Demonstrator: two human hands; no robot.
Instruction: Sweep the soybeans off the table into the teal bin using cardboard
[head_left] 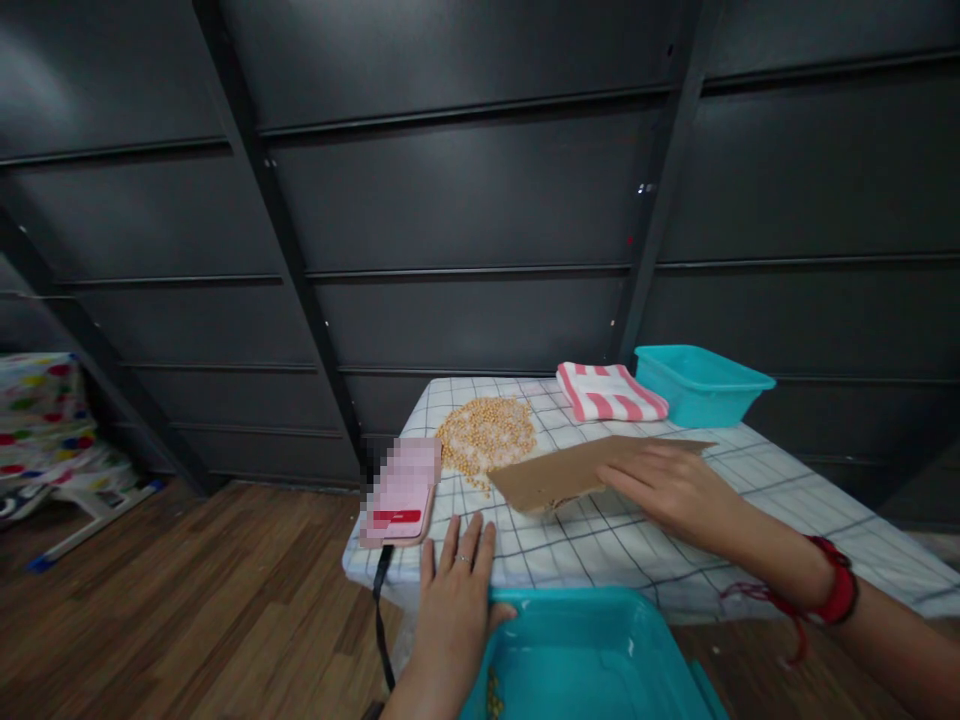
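My right hand (664,485) grips a flat piece of brown cardboard (555,473), fingers on its upper face. The cardboard is tilted above the checked tablecloth, its left end beside a spread pile of yellow kernels or beans (486,437) mixed with white grains. My left hand (459,575) lies with fingers stretched out at the table's front edge, its thumb over the rim of a teal plastic tub (585,600). This tub sits just below the table edge. A few yellowish pieces (494,695) show inside it at the left; its lower part is out of frame.
A pink phone-like device (405,490) with a black strap lies at the table's left edge. Behind the cardboard are a folded pink-and-white striped towel (611,391) and a second teal tub (697,385). A dark panelled wall (465,200) stands behind the table (517,555).
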